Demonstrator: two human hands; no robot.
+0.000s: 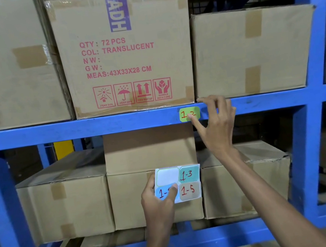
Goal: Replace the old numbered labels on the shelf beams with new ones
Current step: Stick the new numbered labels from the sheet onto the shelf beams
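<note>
Green label (pixel 189 114), red 1-2, on blue beam (pixel 75 129); R hand (pixel 218 128) presses it, fingers (pixel 209 99) spread; L hand (pixel 159 204) pinches sheet (pixel 188 175).

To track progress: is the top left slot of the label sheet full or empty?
Empty. The sheet shows only white backing there; its other three slots hold coloured labels.

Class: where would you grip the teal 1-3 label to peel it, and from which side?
Pinch the 1-3 label at its clipped upper-right corner, from the right: it nears the edge of the sheet, clear of the left hand gripping lower left.
</note>
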